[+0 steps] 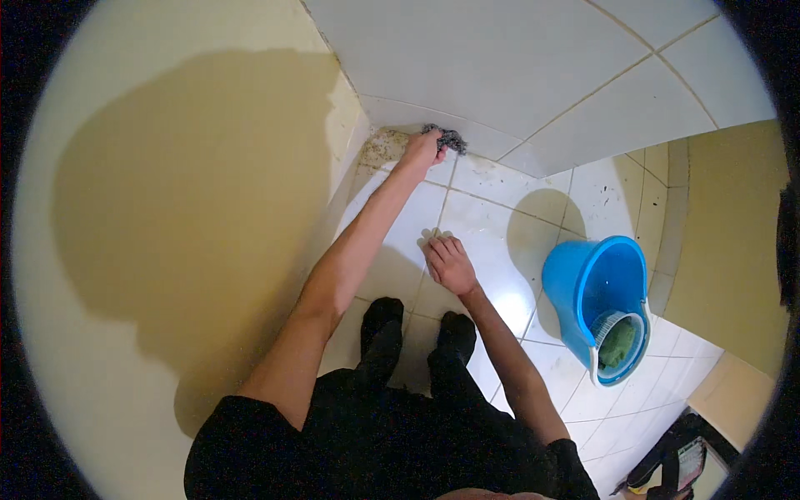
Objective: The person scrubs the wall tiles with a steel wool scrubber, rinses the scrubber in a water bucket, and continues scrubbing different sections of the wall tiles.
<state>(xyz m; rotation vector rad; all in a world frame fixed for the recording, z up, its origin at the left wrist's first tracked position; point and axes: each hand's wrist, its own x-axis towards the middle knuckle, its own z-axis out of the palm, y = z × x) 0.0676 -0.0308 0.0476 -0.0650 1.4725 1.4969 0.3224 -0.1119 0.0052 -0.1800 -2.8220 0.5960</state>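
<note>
L hand (422, 150) clenched on grey scouring pad (445, 137), far corner at wall base. R hand (450, 263) open, flat on floor tile (492, 242). Blue bucket (602, 302) near right.

Scrub pad (445, 137) is dark grey. Bucket (596, 292) is bright blue w/ white rim, green sponge (617, 344) inside. Floor tiles (492, 217) are white w/ dark speckles in corner. Left wall (167, 167) is pale yellow. Socks (382, 321) are black.

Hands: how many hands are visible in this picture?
2. The left hand grips a grey scrubber at the floor corner; the right hand lies flat on the floor tiles.
</note>
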